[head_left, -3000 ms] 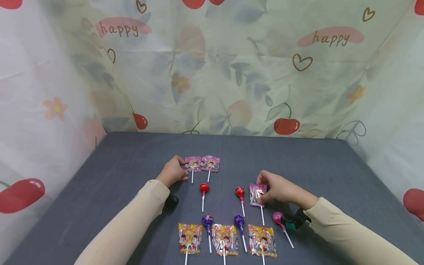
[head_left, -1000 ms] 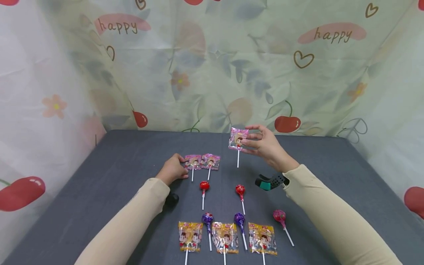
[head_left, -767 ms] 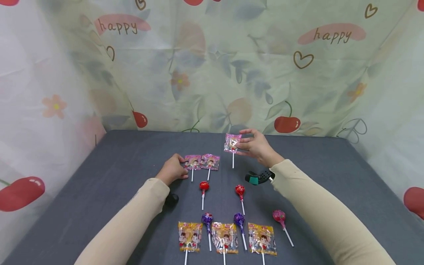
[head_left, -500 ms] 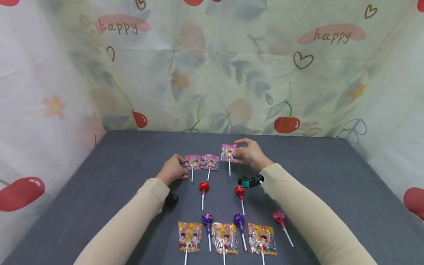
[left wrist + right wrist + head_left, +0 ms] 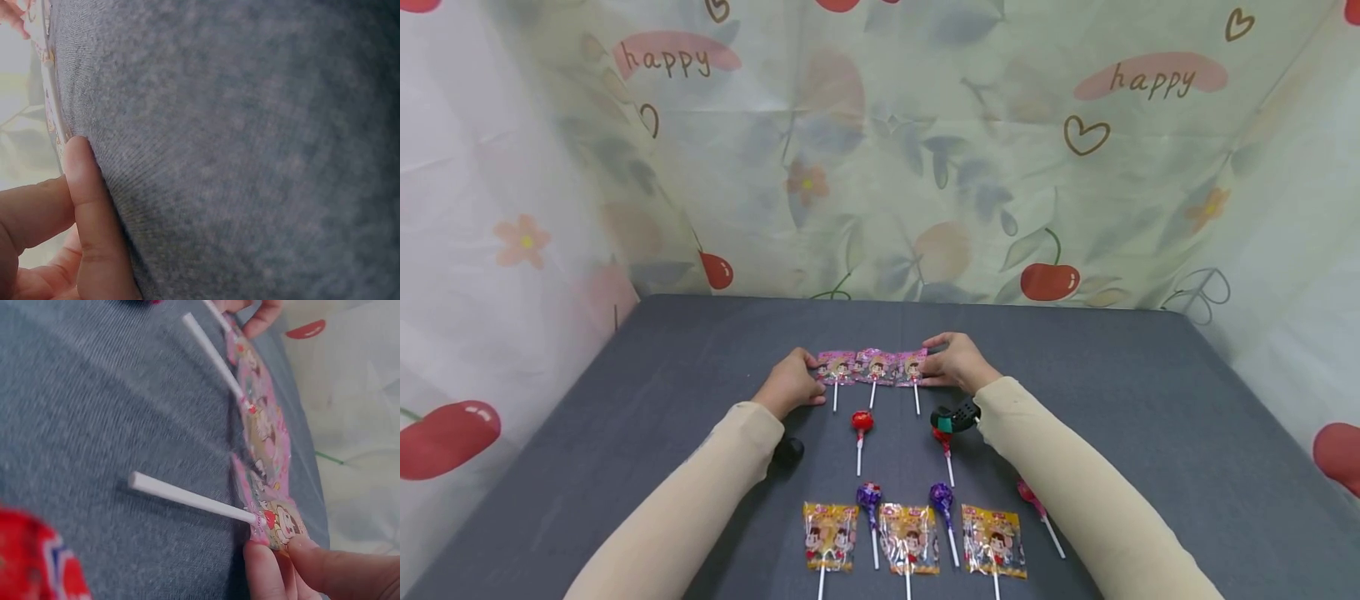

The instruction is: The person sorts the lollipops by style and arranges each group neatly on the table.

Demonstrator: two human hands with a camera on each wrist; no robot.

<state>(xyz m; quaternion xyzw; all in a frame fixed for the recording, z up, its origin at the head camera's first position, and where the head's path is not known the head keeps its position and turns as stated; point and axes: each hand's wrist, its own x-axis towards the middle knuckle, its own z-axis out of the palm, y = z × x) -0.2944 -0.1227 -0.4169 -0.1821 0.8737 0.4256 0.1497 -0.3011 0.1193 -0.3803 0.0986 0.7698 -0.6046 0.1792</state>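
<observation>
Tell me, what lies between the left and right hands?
In the head view, three pink packets lie in a row between the left hand and right hand; the right wrist view shows them too.

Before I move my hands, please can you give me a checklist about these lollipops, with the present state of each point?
1. Right hand holds right pink packet: ok.
2. Three pink packets side by side in one row: ok.
3. Left hand pinching left pink packet: cannot tell; it touches the edge.
4. Right red lollipop clear of black wrist device: cannot tell; they overlap in head view.
5. Pink round lollipop uncovered: not ok; right sleeve hides part.
</observation>
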